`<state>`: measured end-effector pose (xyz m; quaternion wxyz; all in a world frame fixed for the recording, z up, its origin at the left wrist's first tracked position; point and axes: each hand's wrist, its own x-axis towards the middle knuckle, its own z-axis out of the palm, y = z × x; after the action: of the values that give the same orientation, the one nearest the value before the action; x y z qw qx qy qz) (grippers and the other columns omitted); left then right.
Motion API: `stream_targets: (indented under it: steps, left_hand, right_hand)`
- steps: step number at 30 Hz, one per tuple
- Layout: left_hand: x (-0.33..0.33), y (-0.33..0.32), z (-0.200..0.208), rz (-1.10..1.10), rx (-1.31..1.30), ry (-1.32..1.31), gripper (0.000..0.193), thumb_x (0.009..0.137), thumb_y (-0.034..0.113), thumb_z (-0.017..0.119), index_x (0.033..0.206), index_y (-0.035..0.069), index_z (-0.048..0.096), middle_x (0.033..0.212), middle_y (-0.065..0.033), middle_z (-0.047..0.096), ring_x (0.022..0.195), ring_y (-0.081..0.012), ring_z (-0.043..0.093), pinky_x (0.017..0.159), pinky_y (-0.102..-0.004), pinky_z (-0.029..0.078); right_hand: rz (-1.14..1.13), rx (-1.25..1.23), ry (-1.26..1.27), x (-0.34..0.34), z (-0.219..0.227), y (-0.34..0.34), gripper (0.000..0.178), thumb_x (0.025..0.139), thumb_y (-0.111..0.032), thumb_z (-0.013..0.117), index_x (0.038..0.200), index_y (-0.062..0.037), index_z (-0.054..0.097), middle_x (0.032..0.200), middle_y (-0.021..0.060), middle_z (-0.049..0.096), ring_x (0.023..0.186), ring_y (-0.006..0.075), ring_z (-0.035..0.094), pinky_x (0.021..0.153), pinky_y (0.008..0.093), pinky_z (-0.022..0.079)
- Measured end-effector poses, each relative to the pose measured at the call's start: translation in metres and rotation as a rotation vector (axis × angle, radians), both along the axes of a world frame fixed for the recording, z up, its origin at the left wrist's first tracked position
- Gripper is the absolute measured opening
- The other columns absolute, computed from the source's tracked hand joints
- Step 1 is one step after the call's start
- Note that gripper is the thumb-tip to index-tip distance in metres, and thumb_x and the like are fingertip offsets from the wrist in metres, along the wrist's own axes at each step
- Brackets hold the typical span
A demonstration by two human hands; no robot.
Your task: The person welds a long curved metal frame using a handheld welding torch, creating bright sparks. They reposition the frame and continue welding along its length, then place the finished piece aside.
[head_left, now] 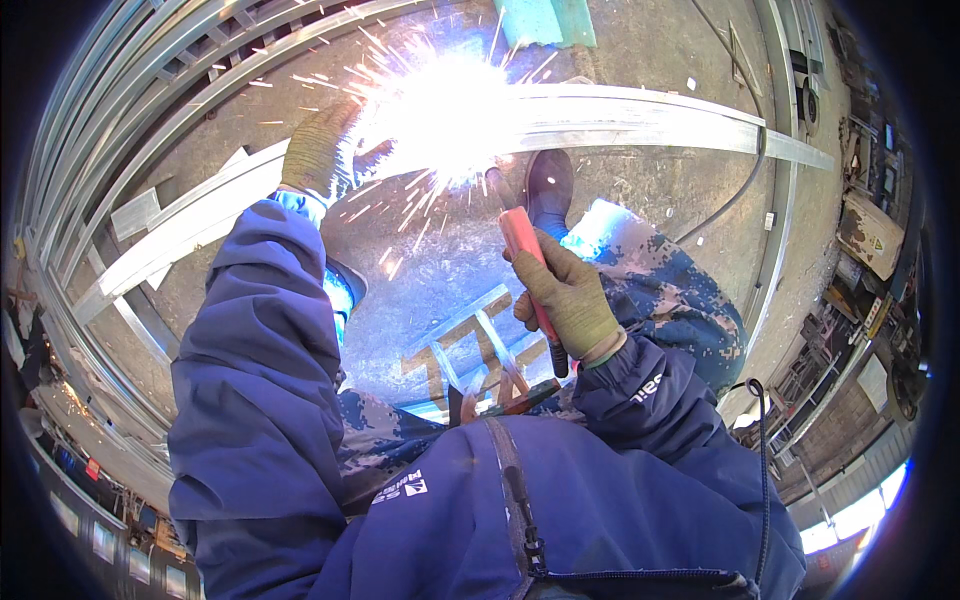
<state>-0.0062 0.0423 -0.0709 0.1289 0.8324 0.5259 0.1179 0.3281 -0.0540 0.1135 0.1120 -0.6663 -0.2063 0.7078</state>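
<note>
My right hand, in a tan work glove, is closed round the red handle of a welding torch. The torch's dark neck points up and left toward a blinding white arc, with sparks flying outward. Bright metal bars run across the scene, passing under the glare. At the left edge of that glare, my gloved left hand is on the bars. Its fingers are mostly washed out by the light, so their grip cannot be made out. The torch tip and the spot under the arc are partly hidden by brightness.
Long metal profiles are stacked at the left. A dark cable curves over the floor at the right. My boot stands just below the bars. A small metal frame is between my legs. Teal sheets lie at the far side.
</note>
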Motion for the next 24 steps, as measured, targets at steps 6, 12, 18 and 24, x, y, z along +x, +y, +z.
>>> stream_targets:
  steps: [6,12,18,24]
  left_hand:
    - [0.011,0.0,0.008,0.011,0.002,-0.089,0.065,0.093,0.049,0.076,0.137,0.004,0.062,0.123,-0.0181,0.071,0.106,-0.0353,0.071,0.095,-0.0442,0.056]
    - [0.015,-0.002,0.017,0.068,-0.12,0.041,0.077,0.096,0.062,0.067,0.146,0.004,0.058,0.136,-0.0211,0.067,0.125,-0.038,0.065,0.108,-0.0457,0.051]
    - [0.016,-0.002,0.016,0.08,-0.134,0.042,0.075,0.098,0.062,0.061,0.146,0.005,0.057,0.138,-0.0216,0.065,0.127,-0.0375,0.063,0.11,-0.0472,0.05]
    - [0.011,0.002,0.025,0.051,-0.231,0.122,0.069,0.097,0.061,0.064,0.139,0.006,0.063,0.133,-0.0185,0.067,0.123,-0.035,0.065,0.106,-0.0487,0.05]
  right_hand:
    - [0.039,0.034,-0.017,0.001,0.001,0.002,0.052,0.106,-0.035,0.065,0.149,-0.0061,0.056,0.111,0.0015,0.07,0.065,0.0062,0.062,0.054,0.0239,0.05]
    - [0.026,0.065,-0.025,0.002,0.003,0.002,0.049,0.107,-0.035,0.064,0.145,-0.0047,0.058,0.104,0.0007,0.069,0.064,0.0066,0.062,0.054,0.0237,0.05]
    - [0.023,0.042,0.01,0.0,0.002,0.002,0.05,0.106,-0.034,0.065,0.146,-0.0051,0.057,0.108,0.0015,0.069,0.065,0.0075,0.062,0.054,0.0246,0.05]
    - [0.049,0.031,-0.016,-0.003,0.003,0.003,0.05,0.105,-0.034,0.066,0.145,-0.006,0.058,0.095,-0.0013,0.065,0.064,0.0072,0.06,0.055,0.0259,0.048]
